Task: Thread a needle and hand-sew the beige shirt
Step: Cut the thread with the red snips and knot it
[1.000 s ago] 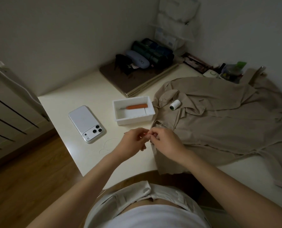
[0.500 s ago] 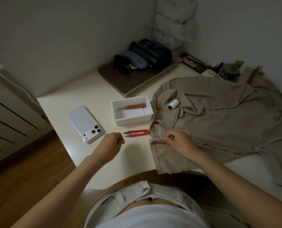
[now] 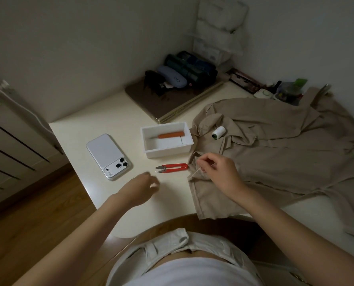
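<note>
The beige shirt [image 3: 275, 145] lies spread over the right half of the white table [image 3: 118, 124]. A white thread spool [image 3: 218, 133] rests on its collar area. My right hand [image 3: 217, 172] hovers over the shirt's near left corner and pinches something thin, seemingly a needle with pale thread trailing from it. My left hand [image 3: 141, 188] hangs blurred above the table's front edge, fingers loosely curled; whether it holds anything is unclear. Red thread snips [image 3: 172, 168] lie on the table between the hands.
A white tray [image 3: 147, 149] holds an orange-handled seam ripper [image 3: 169, 135]. A white phone [image 3: 108, 155] lies face down to the left. Dark cases on a brown board [image 3: 172, 100] fill the far corner, with clutter at the back right. A radiator stands left.
The hands were together at the shirt's corner, then parted. The left hand swung left and down toward the front edge; the right drew back over the shirt, uncovering the red snips.
</note>
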`<act>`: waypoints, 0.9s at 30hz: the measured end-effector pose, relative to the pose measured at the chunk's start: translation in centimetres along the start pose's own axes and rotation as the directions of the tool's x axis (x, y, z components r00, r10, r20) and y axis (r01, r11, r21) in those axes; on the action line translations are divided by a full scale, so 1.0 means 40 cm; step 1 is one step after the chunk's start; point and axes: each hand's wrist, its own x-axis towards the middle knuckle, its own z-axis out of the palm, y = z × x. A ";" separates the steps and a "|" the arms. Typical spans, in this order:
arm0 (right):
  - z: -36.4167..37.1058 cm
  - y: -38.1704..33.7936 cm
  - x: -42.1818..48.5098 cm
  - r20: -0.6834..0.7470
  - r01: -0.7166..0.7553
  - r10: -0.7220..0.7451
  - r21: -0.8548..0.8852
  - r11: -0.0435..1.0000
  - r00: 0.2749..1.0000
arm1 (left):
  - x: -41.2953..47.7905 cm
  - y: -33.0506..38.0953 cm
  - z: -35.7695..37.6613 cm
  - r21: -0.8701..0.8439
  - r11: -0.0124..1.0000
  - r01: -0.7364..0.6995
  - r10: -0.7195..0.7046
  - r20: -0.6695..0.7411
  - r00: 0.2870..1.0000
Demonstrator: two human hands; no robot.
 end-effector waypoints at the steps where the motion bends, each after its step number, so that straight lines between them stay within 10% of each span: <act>1: 0.000 -0.007 -0.002 -0.012 -0.001 0.002 0.046 0.999 1.000 | 0.002 0.017 -0.002 -0.078 0.996 -0.046 0.035 -0.138 0.990; 5: -0.002 -0.032 -0.017 0.071 -0.084 0.069 0.223 0.971 0.995 | 0.016 0.094 -0.026 -0.131 0.945 -0.298 0.209 -0.458 0.864; 27: -0.041 -0.019 -0.065 0.103 -0.132 0.100 0.393 0.910 0.990 | 0.022 0.208 -0.023 -0.053 0.880 -0.472 0.414 -0.402 0.817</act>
